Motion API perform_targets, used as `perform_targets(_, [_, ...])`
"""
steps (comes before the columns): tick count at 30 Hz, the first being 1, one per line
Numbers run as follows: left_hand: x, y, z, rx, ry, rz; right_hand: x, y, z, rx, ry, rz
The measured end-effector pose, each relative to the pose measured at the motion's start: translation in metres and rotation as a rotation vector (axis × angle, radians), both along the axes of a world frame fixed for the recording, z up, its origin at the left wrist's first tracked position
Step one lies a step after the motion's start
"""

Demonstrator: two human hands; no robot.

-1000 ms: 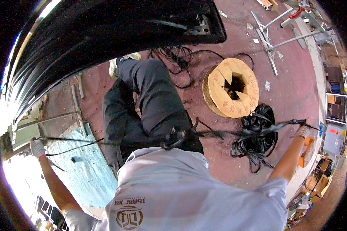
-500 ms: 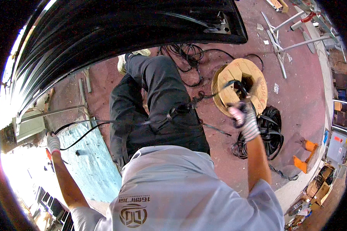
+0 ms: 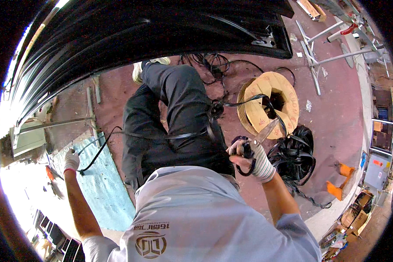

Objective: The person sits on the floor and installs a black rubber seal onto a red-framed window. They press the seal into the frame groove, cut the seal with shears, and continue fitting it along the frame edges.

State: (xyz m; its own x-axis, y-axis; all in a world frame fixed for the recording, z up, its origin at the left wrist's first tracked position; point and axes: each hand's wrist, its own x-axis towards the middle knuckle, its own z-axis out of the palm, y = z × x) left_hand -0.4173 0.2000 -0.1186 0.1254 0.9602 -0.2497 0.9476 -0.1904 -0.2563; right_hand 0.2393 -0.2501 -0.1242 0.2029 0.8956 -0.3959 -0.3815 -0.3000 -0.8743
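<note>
My left hand (image 3: 71,160), in a striped work glove, is closed on a black rubber strip (image 3: 96,158) out at the left side. From there the strip runs over my lap to a small tangle (image 3: 215,109) above my thigh, then on to a cardboard reel (image 3: 254,108). In my right hand (image 3: 245,153), gloved with the fingertips bare, is a pair of scissors (image 3: 266,132) with dark handles. Its blades point up and away toward the reel's near edge. Whether the blades touch the strip there I cannot tell.
Beside the reel lies a heap of black strip (image 3: 296,155), with more loose coils (image 3: 207,65) farther off. A large black panel (image 3: 161,30) spans the far side. A light-blue sheet (image 3: 102,187) lies at left, an orange bracket (image 3: 339,183) and metal stand (image 3: 312,56) at right.
My right hand has come back and left from the reel toward my lap, with the scissors. My left hand has shifted slightly right and nearer. The tangle in the strip has moved away from me.
</note>
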Motion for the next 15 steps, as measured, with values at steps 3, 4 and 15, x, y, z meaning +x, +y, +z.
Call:
perform_targets(3, [0.123, -0.021, -0.001, 0.117, -0.123, -0.342, -0.012, 0.008, 0.024, 0.060, -0.175, 0.079])
perform_targets(4, [0.182, -0.037, -0.002, -0.045, -0.654, -0.190, -0.024, 0.010, 0.023, 0.106, 0.011, -0.006])
perform_targets(15, [0.540, -0.220, 0.052, -1.081, -0.488, -0.789, -0.058, 0.036, 0.071, 0.259, -0.136, 0.262])
